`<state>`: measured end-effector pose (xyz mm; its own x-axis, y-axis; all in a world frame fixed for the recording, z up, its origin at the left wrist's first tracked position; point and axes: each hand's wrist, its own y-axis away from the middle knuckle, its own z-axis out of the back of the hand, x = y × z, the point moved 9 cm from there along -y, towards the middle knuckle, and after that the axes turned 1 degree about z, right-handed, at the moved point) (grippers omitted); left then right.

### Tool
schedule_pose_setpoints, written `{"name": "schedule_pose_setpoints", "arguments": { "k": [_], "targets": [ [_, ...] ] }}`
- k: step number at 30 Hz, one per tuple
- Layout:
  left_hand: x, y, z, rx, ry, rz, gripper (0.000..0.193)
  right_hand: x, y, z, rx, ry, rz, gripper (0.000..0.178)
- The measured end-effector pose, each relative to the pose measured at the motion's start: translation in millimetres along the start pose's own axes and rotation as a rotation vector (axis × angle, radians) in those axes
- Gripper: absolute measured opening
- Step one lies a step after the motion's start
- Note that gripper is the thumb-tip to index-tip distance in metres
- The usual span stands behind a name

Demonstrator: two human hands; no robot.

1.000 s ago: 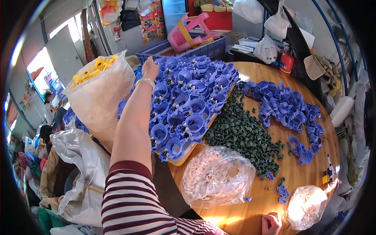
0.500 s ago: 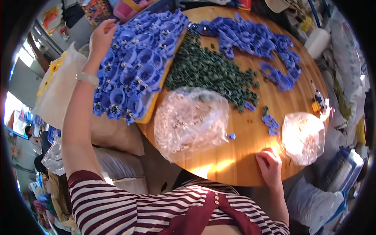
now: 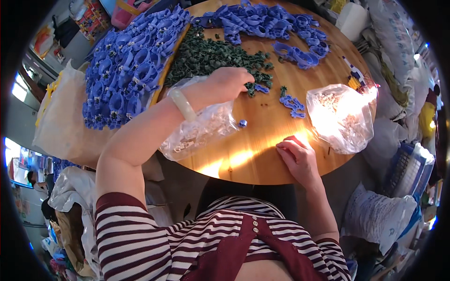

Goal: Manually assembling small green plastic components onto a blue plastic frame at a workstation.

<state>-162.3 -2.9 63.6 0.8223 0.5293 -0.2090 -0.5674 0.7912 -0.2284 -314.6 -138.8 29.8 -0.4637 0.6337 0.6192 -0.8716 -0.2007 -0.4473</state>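
Note:
My left hand (image 3: 228, 85), a pale bangle on its wrist, reaches across the table to the right edge of a heap of small dark green plastic parts (image 3: 206, 55). Its fingers are curled down with the tips together among the outermost parts; what they pinch is hidden. Beside those fingertips lies a small blue plastic piece (image 3: 261, 88). Near the table's front edge rests my right hand (image 3: 300, 159), thumb and fingers drawn together, and whatever is between them cannot be made out. A clear plastic bag of small pale parts (image 3: 201, 129) lies under my left forearm.
A yellow-edged board bearing rows of blue ring-shaped plastic parts (image 3: 126, 70) sits at the left. More blue ring parts (image 3: 262, 21) lie at the back of the round wooden table (image 3: 262, 136). Another clear bag (image 3: 340, 119) and small blue links (image 3: 293, 105) are at the right.
My left hand has moved right from the blue parts on the board to the green heap. The view has shifted, and my right hand stays near the front edge.

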Motion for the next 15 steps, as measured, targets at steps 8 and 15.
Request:
{"name": "schedule_pose_setpoints", "arguments": {
  "k": [8, 15],
  "targets": [
    [-24.6, -18.9, -43.6, -0.02, -0.109, -0.03, 0.026, -0.7, 4.4, 0.8, 0.008, -0.005, 0.009, 0.009],
    [-39.2, -107.3, -26.3, -0.106, -0.122, -0.027, 0.034, -4.3, 6.4, 2.9, -0.025, -0.013, 0.053, 0.008]
  ]
}}
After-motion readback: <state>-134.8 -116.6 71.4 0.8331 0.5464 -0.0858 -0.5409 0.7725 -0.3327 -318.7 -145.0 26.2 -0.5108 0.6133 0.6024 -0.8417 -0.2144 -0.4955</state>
